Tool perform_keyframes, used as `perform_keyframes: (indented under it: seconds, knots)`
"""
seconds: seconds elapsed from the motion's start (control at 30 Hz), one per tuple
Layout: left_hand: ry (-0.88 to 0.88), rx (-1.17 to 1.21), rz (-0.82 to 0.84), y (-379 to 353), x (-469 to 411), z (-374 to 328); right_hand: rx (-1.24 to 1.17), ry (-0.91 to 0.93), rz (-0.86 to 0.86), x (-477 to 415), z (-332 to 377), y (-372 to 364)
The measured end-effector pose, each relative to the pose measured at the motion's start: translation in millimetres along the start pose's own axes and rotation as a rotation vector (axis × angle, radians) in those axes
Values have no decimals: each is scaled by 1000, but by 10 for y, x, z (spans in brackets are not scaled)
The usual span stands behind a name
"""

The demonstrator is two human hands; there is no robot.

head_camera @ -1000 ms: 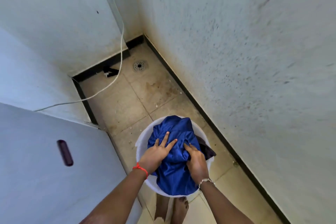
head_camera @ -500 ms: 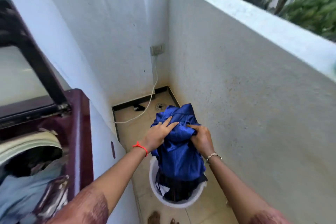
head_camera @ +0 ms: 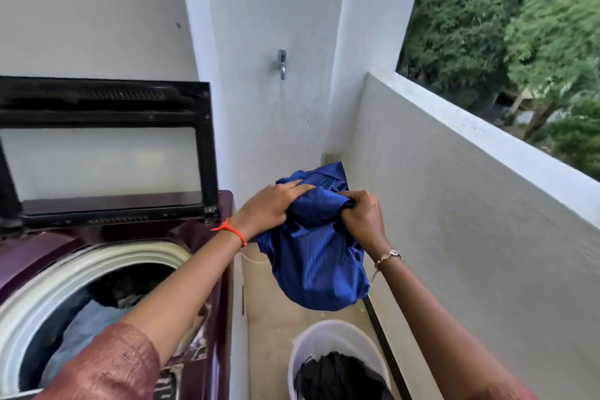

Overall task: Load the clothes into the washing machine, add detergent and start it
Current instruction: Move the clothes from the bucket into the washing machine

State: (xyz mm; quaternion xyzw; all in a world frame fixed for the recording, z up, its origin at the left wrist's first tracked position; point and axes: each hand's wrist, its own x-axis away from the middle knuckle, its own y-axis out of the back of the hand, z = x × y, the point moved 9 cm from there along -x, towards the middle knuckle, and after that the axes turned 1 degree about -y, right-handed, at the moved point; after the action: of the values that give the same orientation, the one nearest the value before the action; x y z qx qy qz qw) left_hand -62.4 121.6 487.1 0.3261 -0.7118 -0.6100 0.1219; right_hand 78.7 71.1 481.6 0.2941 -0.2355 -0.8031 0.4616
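Both hands, left [head_camera: 271, 204] and right [head_camera: 362, 214], grip a blue garment [head_camera: 311, 256] clear of the bucket [head_camera: 337, 334]; washer [head_camera: 97, 269] partly loaded; dark clothes [head_camera: 337, 377] remain; detergent and start apparently pending.

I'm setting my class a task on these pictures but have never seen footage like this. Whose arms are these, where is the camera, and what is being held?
There is no robot here. Every picture comes from one camera worn on a person's head, looking forward and down, so the arms are the wearer's own. The left hand and right hand both grip a bunched blue garment, held in the air. On the left stands a top-loading washing machine with its lid raised and clothes in the drum. On the floor below, a white bucket holds dark clothes.
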Motion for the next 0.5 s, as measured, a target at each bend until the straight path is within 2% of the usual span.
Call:
perform_keyframes:
  seconds: [0.37, 0.5]
  knots:
    - [-47, -9, -281, 1652, 1263, 898, -73, 207, -164, 442, 2139, -381]
    - [-30, -50, -329, 2030, 1755, 1316, -86, 260, -179, 635, 2767, -681]
